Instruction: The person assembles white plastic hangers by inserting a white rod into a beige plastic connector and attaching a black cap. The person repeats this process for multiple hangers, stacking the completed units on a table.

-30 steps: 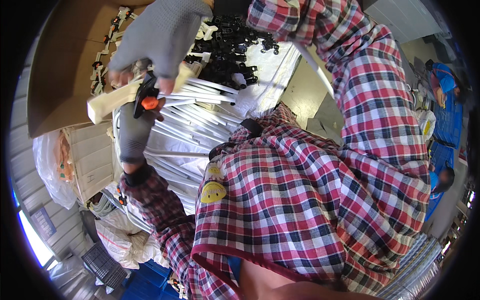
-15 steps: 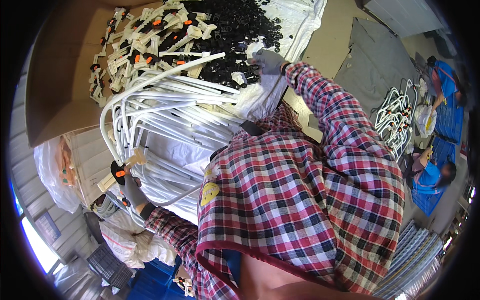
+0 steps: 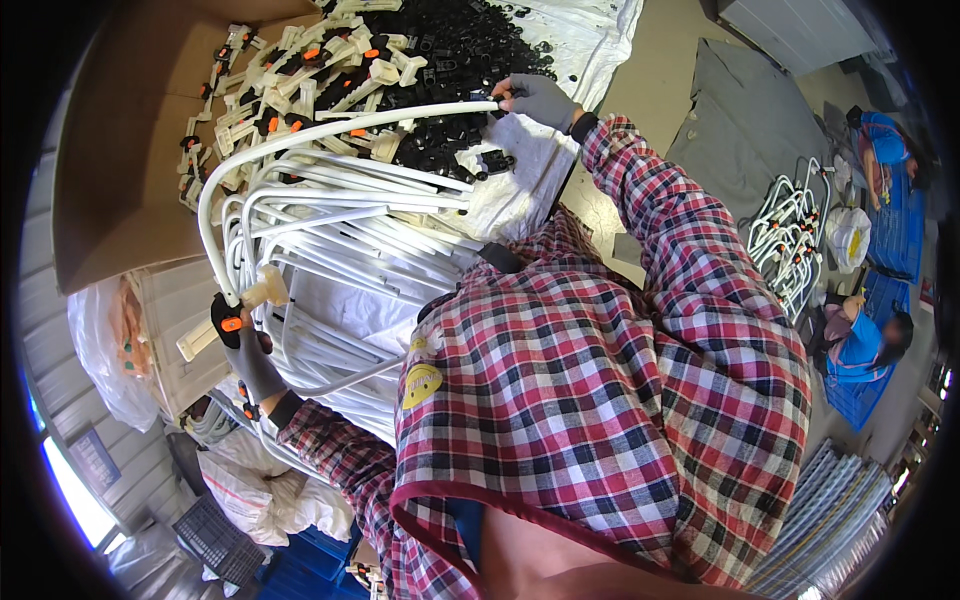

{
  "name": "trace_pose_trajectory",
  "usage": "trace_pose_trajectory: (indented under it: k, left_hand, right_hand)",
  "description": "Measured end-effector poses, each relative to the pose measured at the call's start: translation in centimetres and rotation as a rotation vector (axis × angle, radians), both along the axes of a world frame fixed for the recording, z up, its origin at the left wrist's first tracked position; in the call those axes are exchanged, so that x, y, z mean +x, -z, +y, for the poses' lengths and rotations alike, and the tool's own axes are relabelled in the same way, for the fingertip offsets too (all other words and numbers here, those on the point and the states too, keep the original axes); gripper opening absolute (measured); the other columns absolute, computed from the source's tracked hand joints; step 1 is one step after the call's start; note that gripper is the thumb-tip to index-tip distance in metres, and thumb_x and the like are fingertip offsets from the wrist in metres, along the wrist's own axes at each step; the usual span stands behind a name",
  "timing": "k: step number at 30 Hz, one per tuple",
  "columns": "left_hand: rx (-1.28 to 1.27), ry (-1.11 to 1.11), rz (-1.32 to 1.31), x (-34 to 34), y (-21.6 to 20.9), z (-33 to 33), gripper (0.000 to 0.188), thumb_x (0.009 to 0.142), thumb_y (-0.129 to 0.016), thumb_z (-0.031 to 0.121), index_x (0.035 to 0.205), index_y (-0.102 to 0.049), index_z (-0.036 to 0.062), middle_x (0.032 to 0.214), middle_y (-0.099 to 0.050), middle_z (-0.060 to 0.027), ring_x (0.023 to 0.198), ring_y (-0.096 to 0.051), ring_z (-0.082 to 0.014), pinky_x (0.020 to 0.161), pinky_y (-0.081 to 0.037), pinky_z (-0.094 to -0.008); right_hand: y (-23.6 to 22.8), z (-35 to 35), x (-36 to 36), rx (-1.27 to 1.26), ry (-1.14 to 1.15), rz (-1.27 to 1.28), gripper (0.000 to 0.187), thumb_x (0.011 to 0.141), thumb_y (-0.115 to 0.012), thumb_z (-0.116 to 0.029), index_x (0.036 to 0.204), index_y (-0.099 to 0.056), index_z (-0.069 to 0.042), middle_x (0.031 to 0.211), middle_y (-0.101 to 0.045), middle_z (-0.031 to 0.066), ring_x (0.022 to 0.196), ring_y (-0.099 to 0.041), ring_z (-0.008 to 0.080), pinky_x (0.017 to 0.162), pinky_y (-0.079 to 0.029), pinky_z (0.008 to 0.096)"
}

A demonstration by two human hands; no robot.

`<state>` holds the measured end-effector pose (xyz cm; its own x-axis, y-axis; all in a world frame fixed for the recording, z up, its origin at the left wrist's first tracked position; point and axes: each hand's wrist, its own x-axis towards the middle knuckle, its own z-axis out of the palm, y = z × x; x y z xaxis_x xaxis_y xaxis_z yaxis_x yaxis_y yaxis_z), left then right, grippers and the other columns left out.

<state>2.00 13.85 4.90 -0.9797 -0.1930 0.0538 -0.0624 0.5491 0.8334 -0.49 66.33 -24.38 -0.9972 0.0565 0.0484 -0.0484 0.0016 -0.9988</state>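
Observation:
My left hand, in a grey glove with bare fingertips, closes round a black and beige plastic clamp with an orange button. Out of that clamp rises a bent white tube, curving over the pile to the right. At the tube's far end my right hand, gloved alike, pinches a small black plastic fitting against the tip. Whether the fitting is on the tube or only touching it, I cannot tell. Beneath lie many bent white tubes on white sheeting.
Beige clamps with orange buttons heap up beside a large cardboard box. Small black fittings pile up behind. Two people in blue work at far right, near another stack of white tubes. A white sack lies lower left.
My right hand has come from the black pile to the tube's end with a small black fitting. The tube's far end has swung right and up. My left hand has shifted slightly.

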Motion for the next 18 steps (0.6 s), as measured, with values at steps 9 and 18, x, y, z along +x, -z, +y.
trace_pose_trajectory:
  k: [9, 18]
  left_hand:
    - [0.189, 0.082, 0.059, 0.2, 0.8, -2.5, 0.041, 0.096, -0.063, 0.023, 0.132, -0.053, 0.0051, 0.086, -0.053, 0.0047, 0.057, -0.036, -0.0021, 0.051, -0.032, -0.0192]
    - [0.203, 0.323, -0.079, -1.8, -2.5, 4.2, 0.048, 0.094, -0.060, 0.023, 0.138, -0.048, 0.0092, 0.096, -0.053, 0.0050, 0.065, -0.040, -0.0029, 0.056, -0.035, -0.0187]
  right_hand:
    - [-3.4, -2.5, 2.1, -0.544, -0.194, -0.055, 0.030, 0.100, -0.059, -0.030, 0.117, -0.062, -0.006, 0.113, -0.070, 0.0042, 0.091, -0.058, 0.0074, 0.077, -0.049, 0.0240]
    - [-17.3, -6.3, -1.9, 0.542, -0.081, 0.435, 0.058, 0.082, -0.070, -0.058, 0.104, -0.071, -0.005, 0.070, -0.063, 0.0133, 0.062, -0.063, 0.0248, 0.060, -0.046, 0.0371]
